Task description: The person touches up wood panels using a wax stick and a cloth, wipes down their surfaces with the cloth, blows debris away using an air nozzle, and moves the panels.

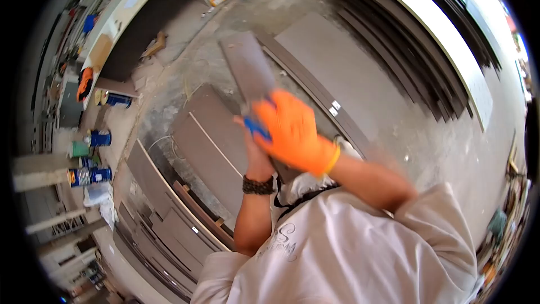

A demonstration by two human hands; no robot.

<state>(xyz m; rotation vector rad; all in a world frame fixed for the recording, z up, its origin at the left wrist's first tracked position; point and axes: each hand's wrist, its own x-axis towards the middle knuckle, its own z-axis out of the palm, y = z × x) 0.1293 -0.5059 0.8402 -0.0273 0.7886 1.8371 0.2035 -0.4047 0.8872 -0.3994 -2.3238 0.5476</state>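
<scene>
R hand [295,126], in an orange work glove [315,155]: fingers appear clenched round a small blue item [257,128], too blurred to ID (poss. a tool handle). L hand [259,155], ungloved, partly hidden by the glove: whether its fingers grip the board or the blue item, cannot tell. Long brown board [244,59]: under R hand, far end projecting fwd past the glove.

Step in hand, as judged: handwork on this board w/ the blue item. For good control, brace the board w/ L hand close to the working pt. & apply even pressure w/ R; the projecting end may otherwise wobble. L fingers, being bare, are best kept off the board's edges & out of line w/ the blue item. The smooth face prob. scratches easily, so avoid knocks.

Farther out: dark bracelet [258,185] at L wrist; to the left, brown panels [208,135] near the hands; beyond R hand, a wide flat panel [332,59] w/ a narrow strip beside it bearing two white labels [334,108]. Periphery: stacked dark boards [388,50], right; concrete floor [281,4]; pale tabletop [128,4], upper left; blue tins [100,138], far left.
</scene>
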